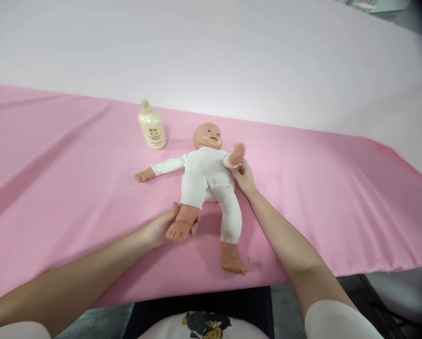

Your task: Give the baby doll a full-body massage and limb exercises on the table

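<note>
A baby doll with a white cloth body lies on its back on the pink tablecloth, head away from me. My left hand is wrapped round its lower leg on the left, raised a little, with the fingers partly hidden behind the foot. At the doll's side on the right, my right hand has its fingers closed at the raised arm's white sleeve; the fingertips are partly hidden. The doll's other arm stretches out to the left. Its other leg points toward me, the foot near the table's front edge.
A cream pump bottle with a printed label stands to the left of the doll's head. The pink tablecloth has folds on both sides. Behind it rises a white surface. A small pale scrap lies near the doll's foot.
</note>
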Available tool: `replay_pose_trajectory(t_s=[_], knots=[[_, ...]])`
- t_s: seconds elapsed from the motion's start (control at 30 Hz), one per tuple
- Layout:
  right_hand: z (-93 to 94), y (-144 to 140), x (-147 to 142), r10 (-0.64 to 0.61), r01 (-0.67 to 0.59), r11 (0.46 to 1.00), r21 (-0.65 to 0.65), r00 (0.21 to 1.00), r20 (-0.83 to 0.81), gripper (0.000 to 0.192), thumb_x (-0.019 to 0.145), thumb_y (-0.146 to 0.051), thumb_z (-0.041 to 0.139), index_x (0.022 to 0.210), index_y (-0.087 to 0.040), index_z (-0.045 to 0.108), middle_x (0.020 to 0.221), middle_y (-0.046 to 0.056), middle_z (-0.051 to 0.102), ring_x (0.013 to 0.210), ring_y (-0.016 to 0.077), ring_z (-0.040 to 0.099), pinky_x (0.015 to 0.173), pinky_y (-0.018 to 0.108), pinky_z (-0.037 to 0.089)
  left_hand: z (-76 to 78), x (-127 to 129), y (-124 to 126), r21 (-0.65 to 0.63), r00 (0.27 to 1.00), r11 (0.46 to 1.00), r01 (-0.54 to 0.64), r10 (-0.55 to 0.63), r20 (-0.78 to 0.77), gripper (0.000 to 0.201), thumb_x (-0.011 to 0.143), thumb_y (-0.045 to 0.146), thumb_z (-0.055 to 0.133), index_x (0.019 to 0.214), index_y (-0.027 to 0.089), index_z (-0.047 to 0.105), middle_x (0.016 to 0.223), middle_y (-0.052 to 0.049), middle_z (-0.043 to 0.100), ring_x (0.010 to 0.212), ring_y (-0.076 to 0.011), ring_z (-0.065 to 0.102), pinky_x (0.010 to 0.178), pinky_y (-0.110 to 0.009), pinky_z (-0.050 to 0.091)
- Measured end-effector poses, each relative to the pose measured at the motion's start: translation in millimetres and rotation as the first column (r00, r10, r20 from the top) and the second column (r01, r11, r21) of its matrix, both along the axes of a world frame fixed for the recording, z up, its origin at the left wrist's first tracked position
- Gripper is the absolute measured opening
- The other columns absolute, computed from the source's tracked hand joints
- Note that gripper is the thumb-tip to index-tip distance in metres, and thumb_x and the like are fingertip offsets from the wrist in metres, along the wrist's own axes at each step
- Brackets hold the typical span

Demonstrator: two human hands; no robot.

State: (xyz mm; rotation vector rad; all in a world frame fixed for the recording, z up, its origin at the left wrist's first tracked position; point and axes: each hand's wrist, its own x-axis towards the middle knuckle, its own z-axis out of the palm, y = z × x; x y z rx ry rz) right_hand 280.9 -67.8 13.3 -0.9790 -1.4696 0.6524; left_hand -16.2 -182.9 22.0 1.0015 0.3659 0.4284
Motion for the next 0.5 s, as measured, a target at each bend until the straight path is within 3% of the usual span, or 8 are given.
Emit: replay_pose_trajectory(t_s=[0.13, 0.27, 0.33, 0.4, 0.5], knots=[[2.9, -3, -1, 0.056, -0.103, 0.976, 0.19, 0.969, 0.24, 0.025, 0.083, -0.02, 0.059, 0.106, -0.025, 0.066, 0.122, 0.008, 0.062, 0.12, 0.0229, 0.055, 0.104, 0.042, 0.046, 3.4, 2, 2, -0.117, 0.991, 0.986, -0.119, 0.125, 0.047, 0.072, 0.089, 0.078, 0.027, 0.095, 0.016, 0.064, 0.069, -0.002, 0.054, 0.065, -0.0148, 0.045, 0.074, -0.033, 0.036], [1.1, -3, 0, 0.046, -0.086, 0.983, 0.161, 0.971, 0.235, 0.029, 0.082, -0.018, 0.057, 0.109, -0.025, 0.065, 0.122, 0.009, 0.061, 0.119, 0.0227, 0.056, 0.096, 0.04, 0.05, 3.0, 3, 1, -0.16, 0.992, 0.982, -0.101, 0.111, 0.055, 0.069, 0.088, 0.078, 0.036, 0.096, 0.015, 0.065, 0.07, -0.003, 0.056, 0.065, -0.0142, 0.047, 0.073, -0.032, 0.037], [0.2, -2, 0, 0.03, -0.049, 0.993, 0.106, 0.984, 0.173, 0.029, 0.081, -0.02, 0.058, 0.109, -0.025, 0.064, 0.122, 0.008, 0.062, 0.115, 0.0223, 0.057, 0.092, 0.038, 0.051, 2.8, 3, -2, -0.158, 0.994, 0.986, -0.045, 0.06, 0.091, 0.071, 0.084, 0.08, 0.043, 0.1, 0.014, 0.065, 0.074, -0.003, 0.06, 0.067, -0.0145, 0.051, 0.073, -0.031, 0.04], [0.0, -2, -1, 0.02, -0.02, 1.0, 0.007, 0.998, 0.061, 0.029, 0.081, -0.024, 0.06, 0.109, -0.026, 0.063, 0.116, 0.005, 0.064, 0.104, 0.0204, 0.06, 0.088, 0.035, 0.052, 5.3, 1, -5, -0.124, 0.993, 0.989, 0.078, -0.066, 0.101, 0.072, 0.082, 0.078, 0.049, 0.106, 0.012, 0.065, 0.082, -0.006, 0.065, 0.074, -0.0164, 0.057, 0.074, -0.03, 0.044], [0.9, -2, -4, -0.011, -0.011, 0.987, -0.163, 0.991, -0.133, 0.029, 0.081, -0.034, 0.065, 0.108, -0.027, 0.06, 0.1, 0.0, 0.066, 0.081, 0.0161, 0.059, 0.078, 0.032, 0.053, 14.0, -3, -9, -0.014, 0.966, 0.967, 0.256, -0.256, -0.018, 0.068, 0.08, 0.071, 0.06, 0.108, 0.009, 0.068, 0.091, -0.009, 0.07, 0.088, -0.0222, 0.063, 0.078, -0.031, 0.049]])
